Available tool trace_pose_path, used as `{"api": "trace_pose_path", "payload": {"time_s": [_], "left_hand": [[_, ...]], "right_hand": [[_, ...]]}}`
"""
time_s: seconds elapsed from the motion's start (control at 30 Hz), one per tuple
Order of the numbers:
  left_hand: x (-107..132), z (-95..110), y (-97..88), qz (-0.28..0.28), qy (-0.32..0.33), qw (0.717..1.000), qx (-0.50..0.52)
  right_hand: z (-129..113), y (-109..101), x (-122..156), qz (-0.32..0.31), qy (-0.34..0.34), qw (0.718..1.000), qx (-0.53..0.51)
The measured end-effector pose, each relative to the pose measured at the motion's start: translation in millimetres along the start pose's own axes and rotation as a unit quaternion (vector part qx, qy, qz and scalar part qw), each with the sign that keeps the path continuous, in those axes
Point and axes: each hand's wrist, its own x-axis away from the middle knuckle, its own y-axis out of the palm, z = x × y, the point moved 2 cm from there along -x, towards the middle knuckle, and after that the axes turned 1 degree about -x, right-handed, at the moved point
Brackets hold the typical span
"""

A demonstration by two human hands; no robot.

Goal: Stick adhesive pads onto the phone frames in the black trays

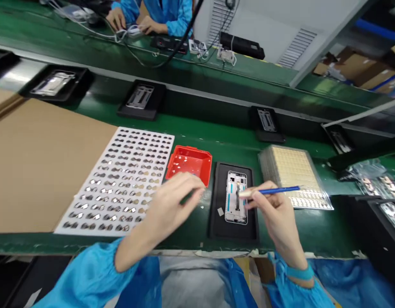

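Observation:
My right hand (274, 209) grips a slim blue pen-like tool (279, 190), its pale end over a phone frame (232, 209). The silver frame has blue strips and a dark flex cable (237, 199), and it lies in a black foam tray (218, 226). A small grey square (220, 211) rests on the tray left of the frame. My left hand (172, 205) hovers between the sheet of parts and the tray, thumb and forefinger curled together; anything between them is too small to make out. Just beyond it sits a red bin (204, 164) holding small white scraps.
A white sheet (98, 184) with rows of small metallic parts lies on brown cardboard (46, 171). Stacked clear trays (296, 171) stand at right. Black trays with phone frames, one a black tray (152, 109), line the back. Across the bench, a person's hands (149, 25) handle cables.

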Motion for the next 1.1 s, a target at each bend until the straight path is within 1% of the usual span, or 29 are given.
{"api": "trace_pose_path", "payload": {"time_s": [0.03, 0.07, 0.13, 0.2, 0.27, 0.37, 0.43, 0.53, 0.7, 0.77, 0.93, 1.1], "left_hand": [[-5.9, -7.8, -1.4, 0.005, 0.037, 0.996, -0.08], [-11.0, -16.1, -1.8, 0.006, 0.067, 0.986, -0.152], [-19.1, -31.7, -0.4, 0.001, 0.104, 0.962, -0.253], [-24.1, -42.1, 1.1, 0.009, 0.123, 0.945, -0.303], [-26.4, -46.9, 1.3, 0.02, 0.124, 0.936, -0.329], [-25.6, -48.2, -1.0, 0.016, 0.112, 0.935, -0.337], [-23.3, -47.7, -3.5, 0.021, 0.117, 0.939, -0.324], [-19.3, -48.0, -5.9, 0.032, 0.125, 0.94, -0.317], [-15.1, -48.4, -4.8, 0.03, 0.113, 0.938, -0.327], [-14.3, -47.6, -4.4, 0.029, 0.114, 0.937, -0.328], [-14.4, -47.1, -4.9, 0.03, 0.112, 0.937, -0.328], [-14.6, -46.9, -4.7, 0.03, 0.116, 0.935, -0.334]], "right_hand": [[5.4, -9.2, -6.6, 0.037, -0.006, 0.998, 0.042], [11.4, -16.8, -13.3, 0.07, -0.014, 0.994, 0.083], [23.9, -25.7, -25.9, 0.107, -0.032, 0.982, 0.153], [34.7, -27.8, -36.3, 0.117, -0.047, 0.968, 0.216], [42.1, -25.6, -43.5, 0.108, -0.056, 0.955, 0.269], [46.5, -20.7, -49.6, 0.079, -0.059, 0.94, 0.327], [47.1, -18.6, -51.9, 0.067, -0.055, 0.926, 0.367], [47.4, -17.4, -54.5, 0.064, -0.053, 0.906, 0.416], [45.8, -15.8, -57.7, 0.063, -0.056, 0.884, 0.461], [43.8, -15.1, -58.2, 0.064, -0.052, 0.881, 0.466], [40.9, -14.3, -58.5, 0.071, -0.034, 0.887, 0.454], [44.9, -14.7, -60.0, 0.078, -0.052, 0.874, 0.477]]}}
